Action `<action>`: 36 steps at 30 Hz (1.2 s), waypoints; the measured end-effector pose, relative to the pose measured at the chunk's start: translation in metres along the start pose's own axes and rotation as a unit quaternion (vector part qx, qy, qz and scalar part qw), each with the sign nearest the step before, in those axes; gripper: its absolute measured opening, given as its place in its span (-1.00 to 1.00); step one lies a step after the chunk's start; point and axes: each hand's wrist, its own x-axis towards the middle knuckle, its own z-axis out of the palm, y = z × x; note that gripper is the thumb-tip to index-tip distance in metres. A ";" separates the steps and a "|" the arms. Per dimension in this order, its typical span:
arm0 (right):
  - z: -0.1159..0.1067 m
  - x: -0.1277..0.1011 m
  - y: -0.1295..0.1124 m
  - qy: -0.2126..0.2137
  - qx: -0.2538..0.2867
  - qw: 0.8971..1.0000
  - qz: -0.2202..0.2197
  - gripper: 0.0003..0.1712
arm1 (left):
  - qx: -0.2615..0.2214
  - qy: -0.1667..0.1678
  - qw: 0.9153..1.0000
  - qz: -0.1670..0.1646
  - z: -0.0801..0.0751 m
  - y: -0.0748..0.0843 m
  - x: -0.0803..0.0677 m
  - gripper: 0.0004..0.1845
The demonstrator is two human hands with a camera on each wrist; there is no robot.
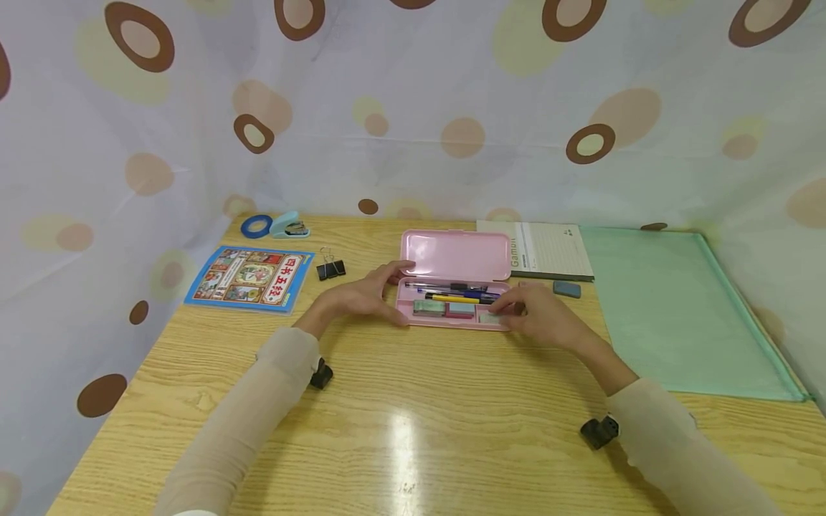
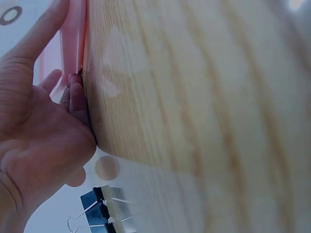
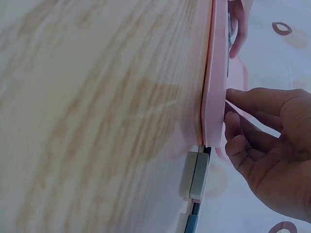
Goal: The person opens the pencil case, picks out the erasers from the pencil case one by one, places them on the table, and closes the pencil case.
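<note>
A pink pencil case (image 1: 454, 254) lies with its lid raised back on the table. In its rear tray are several pens, among them a yellow pen (image 1: 452, 299). Front compartments hold a greenish block (image 1: 429, 308), a small pink-and-blue block (image 1: 461, 309) and a pale flat piece (image 1: 492, 318). My left hand (image 1: 368, 295) grips the case's left end, thumb at the front corner, fingers behind. At the right end my right hand (image 1: 538, 315) has bent fingertips inside the compartment, over the pale piece; whether they pinch it I cannot tell.
On the left are a blue picture book (image 1: 250, 279), blue tape (image 1: 256, 226), a light-blue stapler (image 1: 289, 226) and a black binder clip (image 1: 331, 269). Behind the right hand lie a notebook (image 1: 555, 249) and a dark blue eraser (image 1: 567, 289); a green translucent sheet (image 1: 684, 315) covers the right side.
</note>
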 end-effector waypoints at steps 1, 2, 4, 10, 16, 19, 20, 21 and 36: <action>0.000 0.000 0.000 0.000 -0.001 1.000 0.001 -0.78 | 0.000 0.000 1.000 0.001 0.000 0.000 0.000 0.21; 0.000 0.000 0.001 0.000 -0.002 1.000 0.002 -0.78 | 0.001 -0.001 1.000 0.001 0.000 0.000 0.000 0.21; 0.000 -0.001 0.001 -0.004 -0.001 1.000 0.001 -0.78 | 0.000 -0.001 1.000 0.002 0.000 0.001 0.000 0.20; 0.002 0.001 0.001 -0.001 -0.006 1.000 -0.001 -0.78 | -0.003 0.003 1.000 0.003 0.000 0.002 -0.002 0.20; 0.006 0.003 0.002 0.017 -0.007 1.000 0.015 -0.81 | -0.007 0.003 1.000 0.004 0.001 0.001 -0.002 0.20; 0.008 0.004 0.001 0.027 -0.006 0.999 0.032 -0.83 | -0.012 0.005 1.000 0.005 0.001 0.000 -0.002 0.20; 0.009 0.005 0.001 0.029 -0.007 0.999 0.038 -0.84 | -0.013 0.005 1.000 0.005 0.001 0.000 -0.002 0.20; 0.009 0.005 0.001 0.033 -0.006 0.999 0.043 -0.84 | -0.013 0.005 1.000 0.006 0.001 0.000 -0.002 0.20; -0.006 -0.005 -0.003 0.048 0.067 0.992 0.101 -0.82 | -0.010 0.004 1.000 0.000 0.001 0.001 -0.002 0.20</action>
